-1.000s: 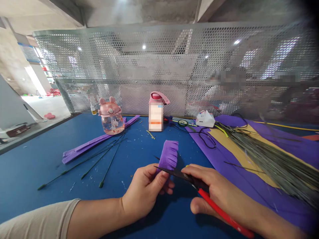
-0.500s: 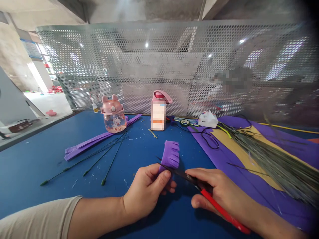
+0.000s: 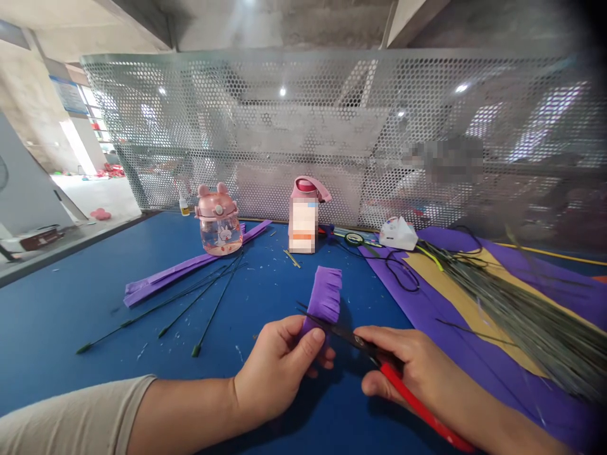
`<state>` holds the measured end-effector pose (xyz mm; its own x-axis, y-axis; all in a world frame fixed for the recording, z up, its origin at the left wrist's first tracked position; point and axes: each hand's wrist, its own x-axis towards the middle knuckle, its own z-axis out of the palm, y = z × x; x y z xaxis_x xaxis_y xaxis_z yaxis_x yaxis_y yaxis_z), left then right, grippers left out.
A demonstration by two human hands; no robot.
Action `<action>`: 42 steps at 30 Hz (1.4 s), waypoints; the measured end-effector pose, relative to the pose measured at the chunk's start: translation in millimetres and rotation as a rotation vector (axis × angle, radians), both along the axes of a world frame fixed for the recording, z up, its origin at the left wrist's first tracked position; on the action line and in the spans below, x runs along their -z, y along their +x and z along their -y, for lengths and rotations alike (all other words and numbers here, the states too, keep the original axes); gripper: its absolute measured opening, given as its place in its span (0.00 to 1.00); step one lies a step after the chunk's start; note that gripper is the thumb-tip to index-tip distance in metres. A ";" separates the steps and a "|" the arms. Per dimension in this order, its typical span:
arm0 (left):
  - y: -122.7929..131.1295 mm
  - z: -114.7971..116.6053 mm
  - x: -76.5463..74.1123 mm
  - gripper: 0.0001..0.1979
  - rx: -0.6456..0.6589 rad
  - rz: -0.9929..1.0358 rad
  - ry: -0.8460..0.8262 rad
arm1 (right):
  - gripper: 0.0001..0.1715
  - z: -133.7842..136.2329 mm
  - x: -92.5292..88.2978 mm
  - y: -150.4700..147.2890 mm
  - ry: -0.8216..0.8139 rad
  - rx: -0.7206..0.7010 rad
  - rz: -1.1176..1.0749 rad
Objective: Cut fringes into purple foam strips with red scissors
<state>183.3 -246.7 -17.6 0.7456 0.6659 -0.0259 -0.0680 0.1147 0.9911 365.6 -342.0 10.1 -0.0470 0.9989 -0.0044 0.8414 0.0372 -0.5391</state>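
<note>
Between the thumb and fingers of my left hand (image 3: 284, 370) is a strip of purple crepe paper (image 3: 326, 292), standing upright with a fringe of cuts along its right edge. My right hand (image 3: 408, 373) grips red-handled scissors (image 3: 417, 407). Their dark blades lie across the strip just above my left thumb, the tips reaching past its left edge. How far the blades are apart is hard to make out. To the left, green wire stems (image 3: 208, 316) with small green tips rest on the blue table (image 3: 156, 385).
A long folded purple strip (image 3: 165, 278) lies behind the stems. A pink bear-eared bottle (image 3: 220, 221) and a pink flask (image 3: 303, 218) stand at the back. On the right, a bundle of thin stems (image 3: 512, 303) covers purple and tan sheets, near a white tissue pack (image 3: 398, 234).
The view has tilted up slightly, so the background sits lower. Both hands keep nearly the same place, with the scissors still across the purple strip.
</note>
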 end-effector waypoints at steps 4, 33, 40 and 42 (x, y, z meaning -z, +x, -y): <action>0.7 -1.4 -2.9 0.16 -0.034 0.011 -0.037 | 0.29 1.1 -4.6 1.0 0.014 0.035 0.016; -0.1 -0.1 1.5 0.14 -0.028 0.026 0.078 | 0.21 0.6 -4.1 -2.9 0.099 -0.010 -0.062; -0.4 0.4 1.2 0.15 -0.032 0.015 0.063 | 0.18 0.4 -0.5 -1.3 0.089 -0.017 -0.064; -0.8 0.3 0.7 0.15 -0.028 0.012 0.062 | 0.16 0.1 -0.5 -1.5 0.054 -0.016 -0.068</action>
